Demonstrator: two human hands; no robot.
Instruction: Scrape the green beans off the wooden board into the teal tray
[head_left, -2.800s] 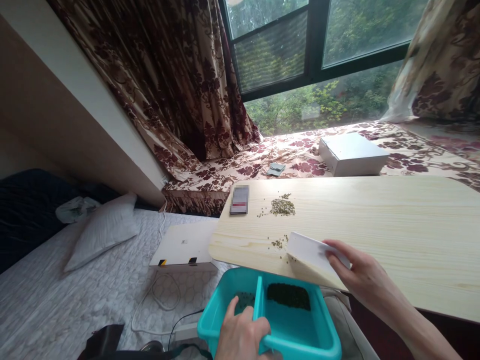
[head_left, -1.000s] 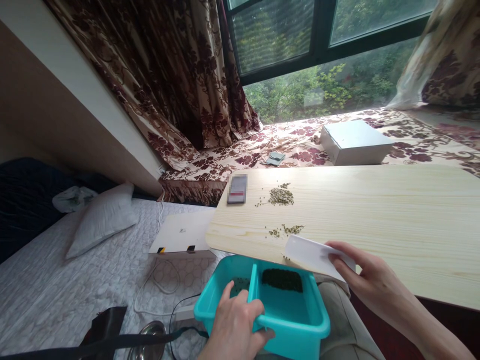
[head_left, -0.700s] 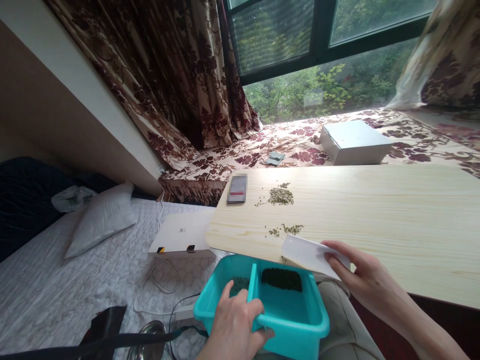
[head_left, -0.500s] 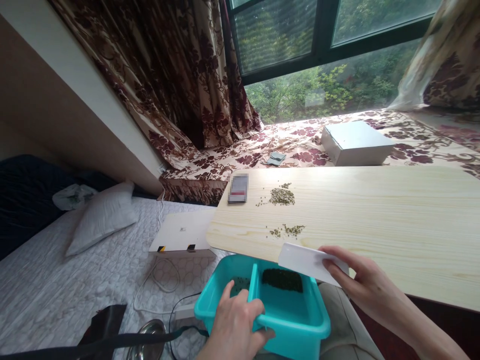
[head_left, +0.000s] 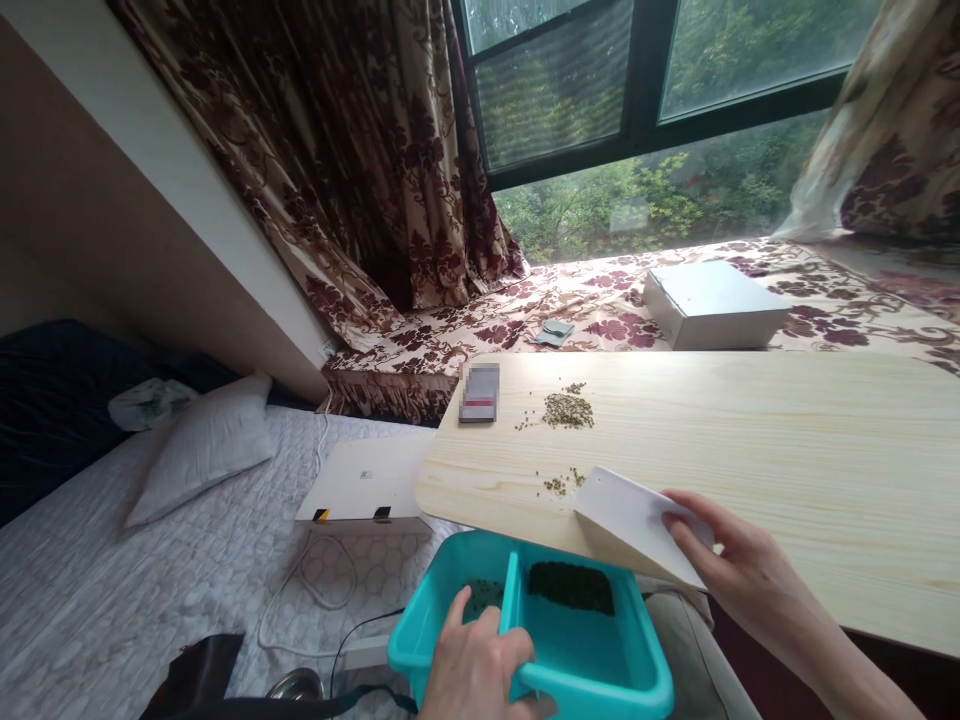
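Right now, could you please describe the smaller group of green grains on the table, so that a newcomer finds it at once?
Start at the pale wooden table below the window. Near its left end, the small cluster lies just left of the white card in the right hand. It is sparser and closer to the turquoise bin than the larger pile.

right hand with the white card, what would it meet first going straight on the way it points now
Right hand and white card would likely meet the nearer, smaller seed cluster first, just beyond the card's far end, unless the card is held above the tabletop, which is unclear.
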